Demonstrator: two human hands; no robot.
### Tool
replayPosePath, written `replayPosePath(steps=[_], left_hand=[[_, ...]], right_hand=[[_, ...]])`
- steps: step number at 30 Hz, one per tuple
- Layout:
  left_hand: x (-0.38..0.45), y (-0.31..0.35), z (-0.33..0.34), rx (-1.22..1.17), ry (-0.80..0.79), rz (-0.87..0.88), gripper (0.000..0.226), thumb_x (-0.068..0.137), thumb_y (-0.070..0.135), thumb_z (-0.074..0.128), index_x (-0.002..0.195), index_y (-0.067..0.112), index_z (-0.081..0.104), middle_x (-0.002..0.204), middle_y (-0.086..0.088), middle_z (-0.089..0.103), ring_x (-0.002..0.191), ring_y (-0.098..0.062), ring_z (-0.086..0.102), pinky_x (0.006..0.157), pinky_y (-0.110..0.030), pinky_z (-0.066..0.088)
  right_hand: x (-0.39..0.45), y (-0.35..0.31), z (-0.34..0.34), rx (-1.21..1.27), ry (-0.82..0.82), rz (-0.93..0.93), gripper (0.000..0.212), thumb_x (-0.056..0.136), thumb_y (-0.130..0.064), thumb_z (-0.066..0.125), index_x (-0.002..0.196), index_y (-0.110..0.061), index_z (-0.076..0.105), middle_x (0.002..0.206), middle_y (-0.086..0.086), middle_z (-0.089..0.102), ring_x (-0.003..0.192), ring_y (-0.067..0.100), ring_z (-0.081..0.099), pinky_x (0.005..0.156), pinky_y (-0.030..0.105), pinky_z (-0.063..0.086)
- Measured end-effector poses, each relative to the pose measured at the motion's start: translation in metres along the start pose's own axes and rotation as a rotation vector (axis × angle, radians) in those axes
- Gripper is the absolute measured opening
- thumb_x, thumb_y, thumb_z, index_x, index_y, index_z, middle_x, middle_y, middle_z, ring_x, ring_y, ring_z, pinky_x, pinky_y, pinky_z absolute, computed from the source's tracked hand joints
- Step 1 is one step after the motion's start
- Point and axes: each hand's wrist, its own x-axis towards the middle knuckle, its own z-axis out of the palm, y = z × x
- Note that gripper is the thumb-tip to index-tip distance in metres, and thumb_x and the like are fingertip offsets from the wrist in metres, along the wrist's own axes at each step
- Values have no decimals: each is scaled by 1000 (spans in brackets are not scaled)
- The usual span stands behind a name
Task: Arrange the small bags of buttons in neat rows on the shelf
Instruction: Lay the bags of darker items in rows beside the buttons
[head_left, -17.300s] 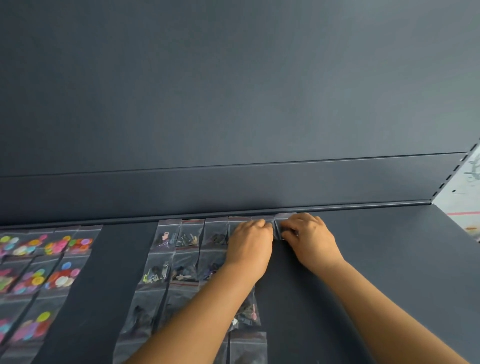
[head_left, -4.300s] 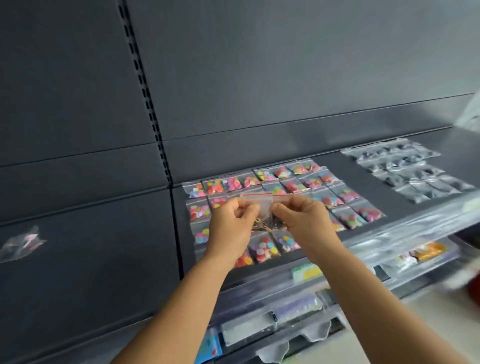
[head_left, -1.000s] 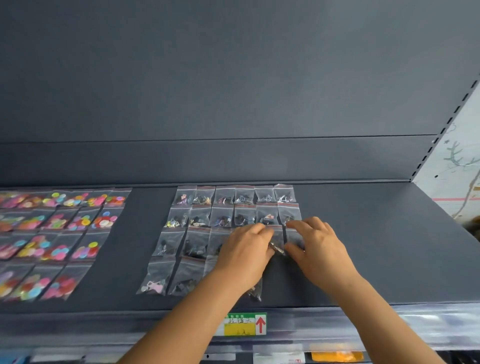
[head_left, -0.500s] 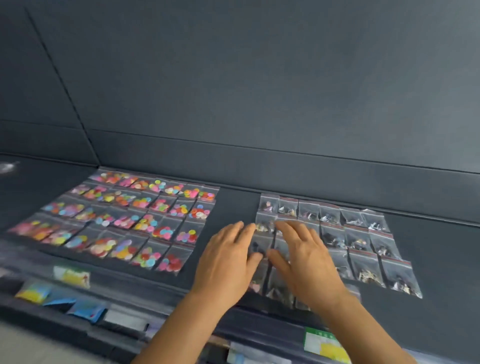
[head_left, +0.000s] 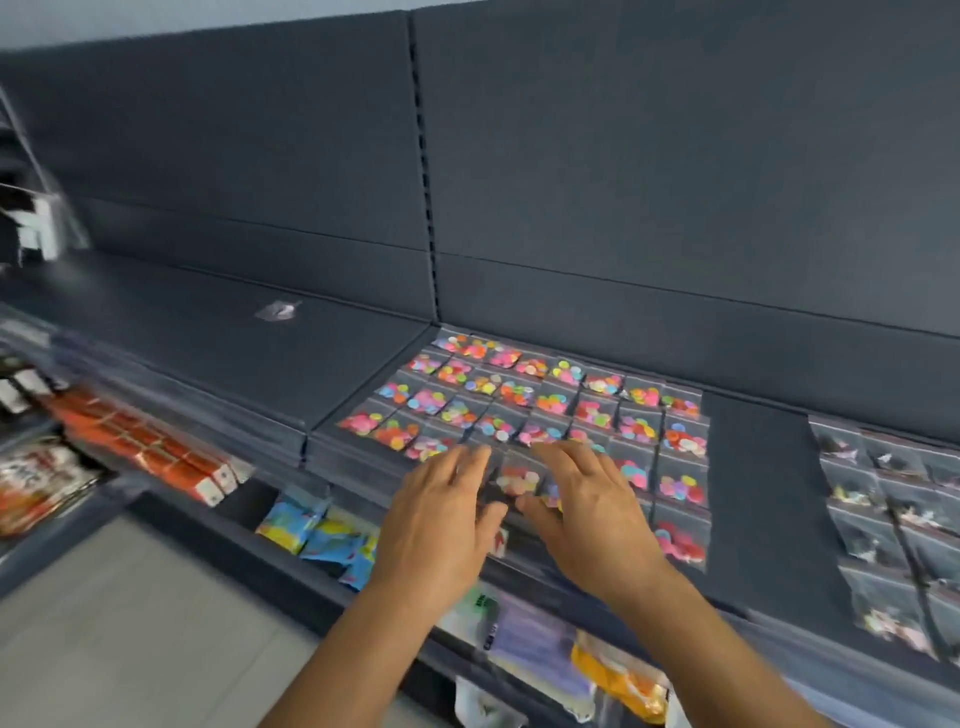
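Note:
Small clear bags of bright coloured buttons (head_left: 550, 402) lie in neat rows on the dark shelf (head_left: 748, 467). A second block of bags with dark and metallic buttons (head_left: 893, 519) lies at the right edge. My left hand (head_left: 441, 519) and my right hand (head_left: 587, 504) hover side by side over the front of the coloured block, fingers spread and straight, holding nothing. One loose clear bag (head_left: 278, 310) lies alone on the left shelf section. The picture is blurred by motion.
Below the shelf hang packets in blue, yellow and orange (head_left: 322, 535). Red and white boxes (head_left: 150, 457) fill a lower shelf at the left. The dark back panel (head_left: 623, 182) rises behind. Pale floor (head_left: 130, 639) shows at the lower left.
The view has swung left from the dark-button block to the coloured block. Both hands have moved off the dark bags and now hover open over the coloured bags.

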Motion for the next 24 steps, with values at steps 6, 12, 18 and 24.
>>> replayPosePath(steps=[6, 12, 18, 24], left_hand=[[-6, -86, -29, 23, 43, -95, 60, 97, 43, 41, 150, 27, 17, 153, 6, 27, 138, -15, 26, 113, -29, 24], [3, -156, -46, 52, 86, -187, 59, 98, 42, 39, 150, 23, 18, 151, 2, 29, 138, -16, 25, 112, -28, 21], [34, -228, -52, 59, 90, -249, 61, 97, 43, 41, 150, 24, 17, 152, 2, 29, 139, -16, 24, 114, -28, 21], [98, -304, -59, 74, 68, -275, 61, 97, 43, 42, 150, 23, 17, 149, 2, 31, 137, -16, 27, 113, -28, 25]], right_hand=[[43, -74, 38, 27, -76, -84, 58, 94, -45, 46, 145, -23, 30, 147, -3, 34, 135, 20, 29, 112, 31, 24], [96, -130, 72, 43, -118, -179, 53, 92, -43, 50, 140, -24, 38, 141, -3, 40, 130, 18, 35, 109, 29, 28], [165, -171, 108, 40, -158, -248, 57, 93, -45, 47, 143, -21, 35, 146, -3, 36, 133, 17, 34, 112, 29, 24], [257, -200, 141, 59, -173, -257, 58, 93, -47, 47, 143, -22, 34, 147, -4, 35, 136, 16, 30, 114, 30, 25]])
